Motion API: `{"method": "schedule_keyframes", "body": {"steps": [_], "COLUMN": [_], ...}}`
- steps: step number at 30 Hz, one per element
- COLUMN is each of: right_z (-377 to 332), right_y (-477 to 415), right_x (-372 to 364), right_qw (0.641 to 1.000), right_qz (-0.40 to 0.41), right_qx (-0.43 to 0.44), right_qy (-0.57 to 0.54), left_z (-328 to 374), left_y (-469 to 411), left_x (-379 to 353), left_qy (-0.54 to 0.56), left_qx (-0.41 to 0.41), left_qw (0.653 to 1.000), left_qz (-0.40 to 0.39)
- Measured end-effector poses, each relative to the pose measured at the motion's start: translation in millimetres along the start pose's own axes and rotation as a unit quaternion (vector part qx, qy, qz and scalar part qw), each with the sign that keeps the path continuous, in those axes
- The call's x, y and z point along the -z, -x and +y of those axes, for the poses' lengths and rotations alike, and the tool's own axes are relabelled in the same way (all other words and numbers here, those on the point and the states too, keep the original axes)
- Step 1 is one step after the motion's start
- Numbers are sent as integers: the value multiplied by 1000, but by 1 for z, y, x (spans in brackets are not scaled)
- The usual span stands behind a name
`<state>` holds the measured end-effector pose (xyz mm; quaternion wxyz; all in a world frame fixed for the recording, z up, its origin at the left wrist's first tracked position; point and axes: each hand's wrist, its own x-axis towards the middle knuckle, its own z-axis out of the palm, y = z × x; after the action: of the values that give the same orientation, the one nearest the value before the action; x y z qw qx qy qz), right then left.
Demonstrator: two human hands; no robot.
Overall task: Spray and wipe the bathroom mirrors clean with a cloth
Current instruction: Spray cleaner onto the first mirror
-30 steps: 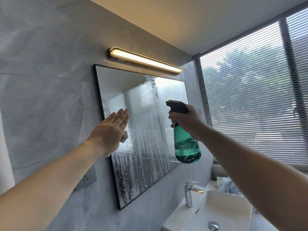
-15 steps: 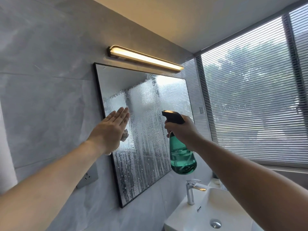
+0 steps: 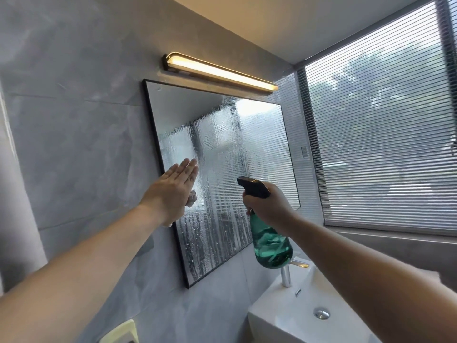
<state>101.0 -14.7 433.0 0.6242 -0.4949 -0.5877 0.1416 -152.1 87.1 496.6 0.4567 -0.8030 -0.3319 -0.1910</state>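
Both hands are busy: left hand (image 3: 173, 191), fingers straight, presses the cloth (image 3: 192, 198) under its palm to the wet mirror (image 3: 222, 144); right hand (image 3: 268, 206) beside it grips the bottle (image 3: 272, 246). Best wipe outward in overlapping strokes, pressure even.

The mirror (image 3: 222, 134) hangs on the wall (image 3: 74, 144), the lamp (image 3: 217, 73) at its 12 o'clock. The left hand (image 3: 170, 191) lies flat at its 9 o'clock edge, the cloth (image 3: 192, 198) between palm and glass. The right hand (image 3: 269, 206), before the mirror at 4 o'clock, holds the bottle (image 3: 270, 246) hanging below it. The sink (image 3: 277, 305) lies at 5 o'clock, the tap (image 3: 286, 277) on it behind the bottle; the window (image 3: 383, 144) at 3 o'clock.
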Motion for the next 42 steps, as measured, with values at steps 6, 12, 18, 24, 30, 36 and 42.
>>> {"method": "schedule_keyframes", "body": {"steps": [6, 12, 18, 24, 30, 36, 42], "right_z": [17, 56, 95, 117, 116, 116, 126], "right_y": [25, 55, 85, 83, 57, 33, 22], "right_x": [-10, -29, -44, -38, -14, 8, 25], "right_qw": [999, 996, 978, 977, 973, 963, 946], "right_qz": [-29, -59, -113, -60, 19, 46, 84], "right_qx": [-12, -43, -75, -127, -161, -168, -197], "right_qy": [-22, 43, 159, 163, 166, 206, 242], "left_z": [8, 16, 20, 20, 20, 19, 17], "left_y": [2, 6, 9, 14, 15, 15, 14], "left_x": [2, 5, 10, 15, 21, 21, 13], "left_qy": [16, 23, 26, 21, 29, 8, 15], "left_qx": [18, 17, 16, 13, 11, 0, -14], "left_qw": [999, 997, 996, 994, 994, 996, 997], "left_qz": [-48, -67, -88, -102, -102, -90, -74]}}
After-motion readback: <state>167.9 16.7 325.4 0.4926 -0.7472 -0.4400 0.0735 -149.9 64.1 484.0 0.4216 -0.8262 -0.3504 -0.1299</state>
